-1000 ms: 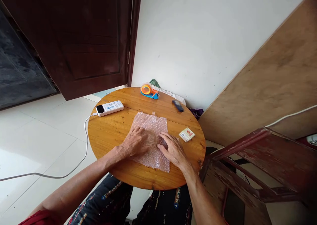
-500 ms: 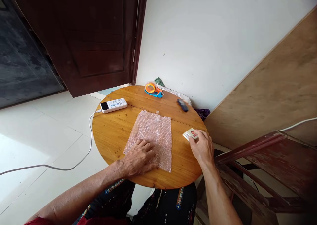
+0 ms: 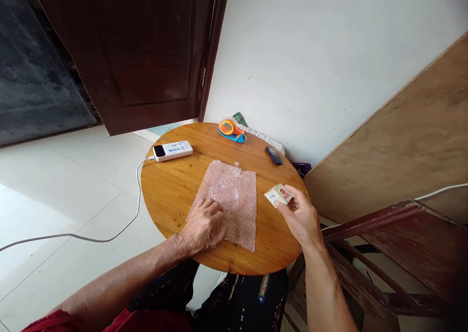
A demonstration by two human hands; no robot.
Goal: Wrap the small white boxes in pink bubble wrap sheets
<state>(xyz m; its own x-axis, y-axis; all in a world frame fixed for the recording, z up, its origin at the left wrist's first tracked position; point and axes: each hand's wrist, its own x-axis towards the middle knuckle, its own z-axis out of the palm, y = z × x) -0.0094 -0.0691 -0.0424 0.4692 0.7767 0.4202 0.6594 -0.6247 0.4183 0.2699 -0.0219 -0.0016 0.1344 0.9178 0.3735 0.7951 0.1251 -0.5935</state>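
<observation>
Bubble wrap (image 3: 237, 200) part-hidden, dark object (image 3: 274, 155) blurred

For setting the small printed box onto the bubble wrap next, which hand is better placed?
Likely the right hand: it holds the small printed box, just right of the bubble wrap. The left hand rests on the wrap.

- Bubble wrap (image 3: 239, 190): pale pink, patterned all over with small bumps
- Box (image 3: 282, 194): cream, with a red round mark, a red patch and a black-and-white barcode
- Tabletop (image 3: 170, 190): honey-orange wood with darker grain lines
- Tape dispenser (image 3: 237, 137): orange and blue
- Power bank (image 3: 174, 151): white, blue lettering, black panel at one end
- Cable (image 3: 138, 195): whitish grey
- Trousers (image 3: 243, 302): black, with multicoloured patterned bands and pale specks
- Sleeve (image 3: 53, 322): deep red
- Door (image 3: 146, 54): dark reddish brown
- Wall (image 3: 310, 59): white
- Board (image 3: 398, 132): tan with brown mottling
- Floor (image 3: 54, 190): off-white, crossed by thin grey lines
</observation>
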